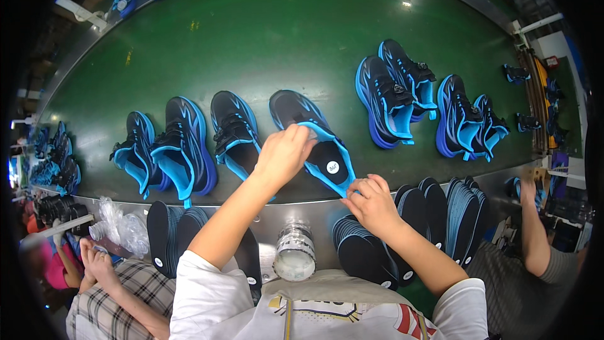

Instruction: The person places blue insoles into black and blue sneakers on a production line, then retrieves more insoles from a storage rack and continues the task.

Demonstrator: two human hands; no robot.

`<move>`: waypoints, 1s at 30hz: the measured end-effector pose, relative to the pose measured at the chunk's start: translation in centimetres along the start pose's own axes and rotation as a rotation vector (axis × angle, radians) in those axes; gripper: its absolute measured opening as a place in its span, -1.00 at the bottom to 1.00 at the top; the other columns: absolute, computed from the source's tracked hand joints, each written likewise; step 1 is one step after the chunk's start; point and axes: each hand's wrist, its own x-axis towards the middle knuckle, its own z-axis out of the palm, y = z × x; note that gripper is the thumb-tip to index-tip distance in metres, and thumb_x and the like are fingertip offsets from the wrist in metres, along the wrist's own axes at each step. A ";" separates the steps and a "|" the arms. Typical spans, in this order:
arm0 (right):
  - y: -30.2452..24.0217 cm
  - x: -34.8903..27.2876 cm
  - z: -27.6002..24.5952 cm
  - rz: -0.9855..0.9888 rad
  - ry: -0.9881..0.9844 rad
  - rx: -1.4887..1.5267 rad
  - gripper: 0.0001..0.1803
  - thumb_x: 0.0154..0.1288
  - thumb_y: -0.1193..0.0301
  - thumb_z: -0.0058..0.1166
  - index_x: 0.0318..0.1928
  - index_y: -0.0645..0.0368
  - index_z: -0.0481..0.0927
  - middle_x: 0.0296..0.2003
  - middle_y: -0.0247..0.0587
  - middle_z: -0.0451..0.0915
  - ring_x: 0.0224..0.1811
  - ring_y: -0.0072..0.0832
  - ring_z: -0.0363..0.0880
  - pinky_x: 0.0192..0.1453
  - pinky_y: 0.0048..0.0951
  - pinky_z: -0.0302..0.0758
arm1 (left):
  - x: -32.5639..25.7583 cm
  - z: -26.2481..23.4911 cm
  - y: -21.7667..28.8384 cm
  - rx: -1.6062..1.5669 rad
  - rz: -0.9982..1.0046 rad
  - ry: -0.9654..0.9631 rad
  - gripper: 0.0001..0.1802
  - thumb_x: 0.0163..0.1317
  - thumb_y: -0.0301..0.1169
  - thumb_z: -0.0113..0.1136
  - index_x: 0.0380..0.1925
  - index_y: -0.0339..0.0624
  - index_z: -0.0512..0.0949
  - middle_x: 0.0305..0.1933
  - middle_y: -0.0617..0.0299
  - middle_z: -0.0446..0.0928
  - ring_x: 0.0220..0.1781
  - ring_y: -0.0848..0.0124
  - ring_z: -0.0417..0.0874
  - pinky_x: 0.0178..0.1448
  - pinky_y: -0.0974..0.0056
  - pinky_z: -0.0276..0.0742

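A black and blue sports shoe (292,106) lies on the green surface in front of me, toe pointing away. Its opening is spread, and a black insole (326,154) with a round white sticker shows inside. At the tongue, my left hand (286,154) is closed on the shoe's upper. My right hand (372,203) pinches the blue rim at the heel. Just left of my left hand stands another shoe (234,119) of the same kind, partly hidden by my forearm. Below my right hand is a fanned stack of insoles (358,245).
Left lies a pair of shoes (182,129); right are two more pairs, one shoe (380,97) nearest. Along the metal edge stand insole stacks (465,214), a clear jar (294,255) and crumpled plastic (119,223). Co-workers' hands (97,264) are at the left, another's arm (535,233) at the right.
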 end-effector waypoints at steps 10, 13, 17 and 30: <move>-0.9 2.1 1.4 0.151 0.280 0.283 -0.72 0.02 0.43 0.10 -0.21 0.24 0.47 -0.15 -0.04 0.39 -0.08 -0.15 0.38 -0.05 -0.31 0.39 | 2.4 -1.3 -3.4 0.633 0.182 -0.241 -0.78 0.15 -0.26 -0.03 -0.42 -0.20 0.32 -0.49 0.11 0.39 -0.55 0.20 0.54 -0.49 0.18 0.45; 1.9 0.7 -0.9 0.396 0.431 0.063 -0.28 -0.01 0.32 0.16 0.19 0.07 0.17 0.15 0.17 0.08 0.15 0.07 0.13 0.18 -0.12 0.15 | 1.9 -1.1 -3.5 0.671 0.202 -0.298 -0.83 0.11 -0.33 -0.04 -0.43 -0.22 0.32 -0.50 0.08 0.40 -0.57 0.17 0.55 -0.49 0.17 0.47; 9.8 0.4 -1.5 0.613 0.281 -0.001 -0.50 0.06 0.23 0.09 0.03 0.07 0.32 0.07 0.08 0.21 0.01 0.04 0.29 0.03 -0.16 0.30 | 3.1 -0.5 -2.1 0.663 0.162 -0.394 -0.87 0.04 -0.40 -0.06 -0.42 -0.23 0.33 -0.47 0.07 0.43 -0.53 0.16 0.57 -0.45 0.14 0.49; 5.5 5.8 -14.6 0.462 0.062 0.635 -0.66 0.10 0.27 0.10 -0.19 0.26 0.49 -0.43 -0.22 0.53 -0.53 -0.58 0.47 -0.43 -0.54 0.40 | 2.6 -1.4 -1.9 0.286 -0.176 -0.347 -0.76 0.01 -0.30 -0.08 -0.56 -0.28 0.38 -0.54 -0.08 0.47 -0.42 0.02 0.53 -0.33 0.03 0.44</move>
